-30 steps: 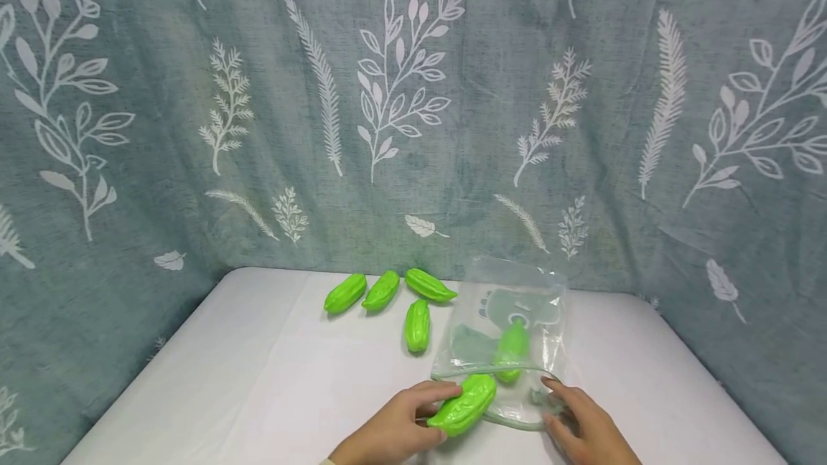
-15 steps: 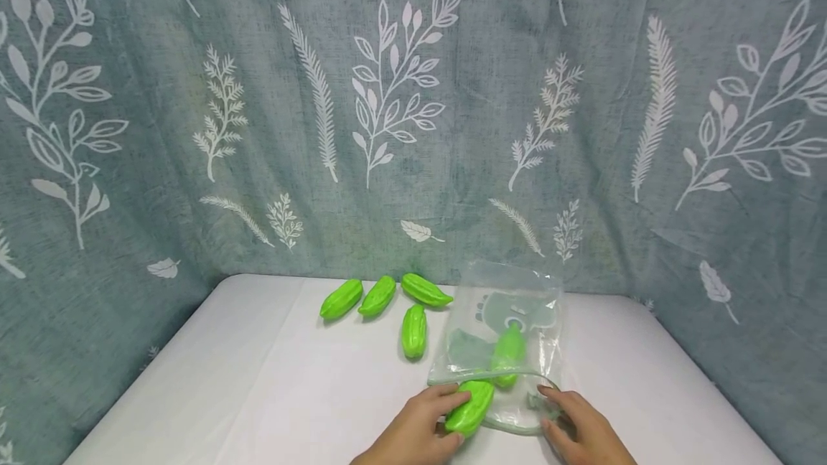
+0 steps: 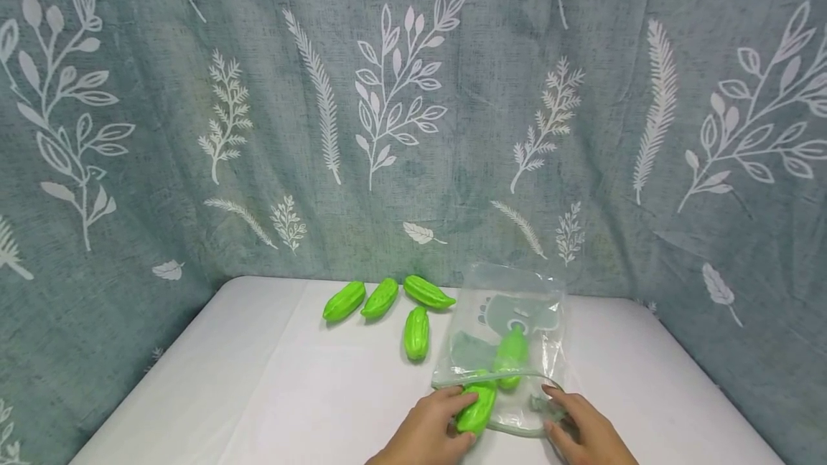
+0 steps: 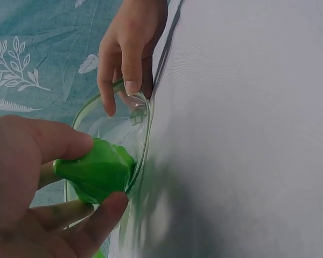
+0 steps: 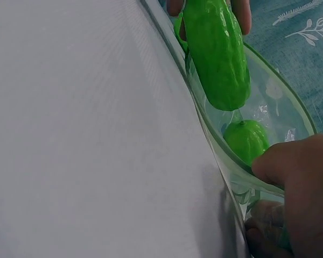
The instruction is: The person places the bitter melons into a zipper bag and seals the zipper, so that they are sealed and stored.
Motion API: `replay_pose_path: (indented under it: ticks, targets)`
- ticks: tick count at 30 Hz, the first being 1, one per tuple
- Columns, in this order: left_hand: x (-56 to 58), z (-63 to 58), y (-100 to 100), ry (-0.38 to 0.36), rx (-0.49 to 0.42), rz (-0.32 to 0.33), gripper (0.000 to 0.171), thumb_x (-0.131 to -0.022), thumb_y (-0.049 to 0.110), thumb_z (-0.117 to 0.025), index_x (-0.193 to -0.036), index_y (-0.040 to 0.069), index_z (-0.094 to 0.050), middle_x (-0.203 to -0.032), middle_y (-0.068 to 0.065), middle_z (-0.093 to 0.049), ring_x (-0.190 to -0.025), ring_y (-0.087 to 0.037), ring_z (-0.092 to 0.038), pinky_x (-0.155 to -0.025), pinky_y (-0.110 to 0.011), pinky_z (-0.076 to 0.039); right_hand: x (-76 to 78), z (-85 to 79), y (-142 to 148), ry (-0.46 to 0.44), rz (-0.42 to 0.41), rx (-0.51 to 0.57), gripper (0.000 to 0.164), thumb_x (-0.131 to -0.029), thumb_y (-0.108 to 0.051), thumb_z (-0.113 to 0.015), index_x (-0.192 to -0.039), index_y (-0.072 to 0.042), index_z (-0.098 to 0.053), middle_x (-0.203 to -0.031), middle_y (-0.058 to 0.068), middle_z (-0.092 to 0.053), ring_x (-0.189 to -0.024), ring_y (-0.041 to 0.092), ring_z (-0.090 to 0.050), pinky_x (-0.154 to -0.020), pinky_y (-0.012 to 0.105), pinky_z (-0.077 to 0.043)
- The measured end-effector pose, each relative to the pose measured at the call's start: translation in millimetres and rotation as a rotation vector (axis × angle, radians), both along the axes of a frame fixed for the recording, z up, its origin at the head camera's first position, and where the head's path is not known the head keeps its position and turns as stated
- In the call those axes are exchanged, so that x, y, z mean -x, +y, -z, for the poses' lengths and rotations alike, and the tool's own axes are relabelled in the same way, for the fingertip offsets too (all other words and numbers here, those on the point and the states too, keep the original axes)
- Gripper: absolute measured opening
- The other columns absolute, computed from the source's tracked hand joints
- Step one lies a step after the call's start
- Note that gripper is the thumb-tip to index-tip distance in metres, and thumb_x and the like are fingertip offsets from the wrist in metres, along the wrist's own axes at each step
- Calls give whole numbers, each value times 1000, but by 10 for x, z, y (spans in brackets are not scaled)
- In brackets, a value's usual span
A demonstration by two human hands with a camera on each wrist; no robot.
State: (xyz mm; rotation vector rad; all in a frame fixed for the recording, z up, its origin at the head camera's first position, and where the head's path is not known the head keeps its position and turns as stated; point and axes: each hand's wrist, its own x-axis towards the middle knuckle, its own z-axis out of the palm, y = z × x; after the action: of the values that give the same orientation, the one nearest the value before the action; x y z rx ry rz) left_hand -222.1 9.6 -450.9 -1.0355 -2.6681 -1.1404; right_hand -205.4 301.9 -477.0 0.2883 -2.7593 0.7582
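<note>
My left hand (image 3: 434, 428) grips a bright green, ridged toy bitter melon (image 3: 477, 407) between thumb and fingers. The far end of this melon sits inside the mouth of a clear zip bag (image 3: 478, 278) with a printed animal. With thumb and fingers my right hand (image 3: 584, 425) pinches the bag's right edge near its opening, and the rim (image 5: 282, 80) stands apart in an oval. Inside the bag lies another bitter melon (image 5: 246, 141), visible through the plastic. In the left wrist view, the held melon (image 4: 97, 171) is partly covered by the left fingers.
Several more green bitter melons lie on the white table (image 3: 310, 393) left of the bag, among them one melon (image 3: 416, 334) close to its left edge and another melon (image 3: 429, 292) behind. A teal leaf-patterned curtain (image 3: 400, 185) surrounds the table's back and sides.
My left hand has moved right and slightly forward, bringing the held bitter melon from in front of the bag's mouth into it. The right hand keeps its place at the bag's edge.
</note>
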Motion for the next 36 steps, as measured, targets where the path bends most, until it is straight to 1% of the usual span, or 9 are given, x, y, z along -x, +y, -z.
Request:
replay_pose_path:
  ticks: [4, 5, 10, 14, 19, 25, 28, 31, 36]
  targets:
    - [2, 2, 18, 7, 48, -22, 50, -84, 25, -79, -131, 16, -67, -127, -5, -64, -111, -12, -60, -89, -29, -52, 10, -11, 9, -13, -6, -7, 53, -89, -25, -77, -136, -12, -60, -115, -1, -64, -100, 16, -63, -84, 37, -55]
    - [0, 6, 23, 21, 63, -34, 50, -84, 27, -80, -131, 17, -68, -126, -4, -64, -113, -14, -60, -91, -31, -52, 14, -15, 8, -20, -4, -3, 53, -89, -25, -77, -137, -12, -60, -116, -1, -64, -100, 16, -63, -84, 36, -55]
    - [-15, 36, 46, 97, 109, -82, 50, -82, 30, -81, -128, 16, -70, -120, -3, -65, -108, -14, -61, -90, -31, -52, 24, -30, -7, -51, 3, 21, 52, -89, -24, -76, -137, -13, -59, -117, 1, -63, -102, 17, -63, -85, 34, -55]
    - [-36, 43, 59, 163, 120, -101, 49, -82, 29, -82, -127, 14, -70, -118, -2, -65, -105, -13, -62, -88, -30, -53, 7, -28, -3, -30, -11, 27, 52, -89, -24, -76, -137, -13, -60, -116, 1, -63, -101, 17, -64, -83, 33, -55]
    - [-46, 46, 78, 265, 159, -118, 47, -81, 27, -84, -124, 13, -71, -113, -1, -64, -97, -10, -63, -82, -27, -54, 3, -17, 11, -11, -28, 26, 51, -89, -25, -76, -136, -12, -60, -114, 1, -63, -100, 14, -63, -82, 32, -55]
    - [-43, 30, 102, 322, 244, -137, 41, -80, 29, -86, -117, 17, -71, -101, 3, -58, -82, -3, -56, -69, -20, -51, 16, -5, 16, -88, -15, 41, 52, -90, -26, -76, -136, -11, -60, -116, 1, -63, -103, 18, -63, -82, 30, -55]
    - [-45, 25, 103, 353, 258, -130, 37, -79, 27, -86, -112, 17, -71, -99, 3, -57, -79, -2, -53, -63, -18, -47, 14, 2, 14, -102, -11, 47, 52, -89, -26, -76, -136, -11, -60, -116, 0, -63, -103, 18, -63, -82, 29, -56]
    - [-43, 38, 88, 403, 249, -115, 32, -80, 26, -85, -109, 17, -72, -100, 3, -57, -81, -3, -53, -61, -16, -46, 10, 2, 14, -79, -20, 46, 51, -89, -25, -76, -136, -11, -60, -115, 1, -63, -102, 16, -63, -81, 29, -56]
    - [-29, 42, 35, 516, 207, -71, 28, -82, 25, -83, -108, 17, -74, -107, 3, -60, -92, -4, -57, -69, -15, -49, 9, 5, 23, -51, -32, 48, 50, -90, -24, -76, -136, -11, -60, -115, 1, -63, -101, 15, -63, -81, 29, -56]
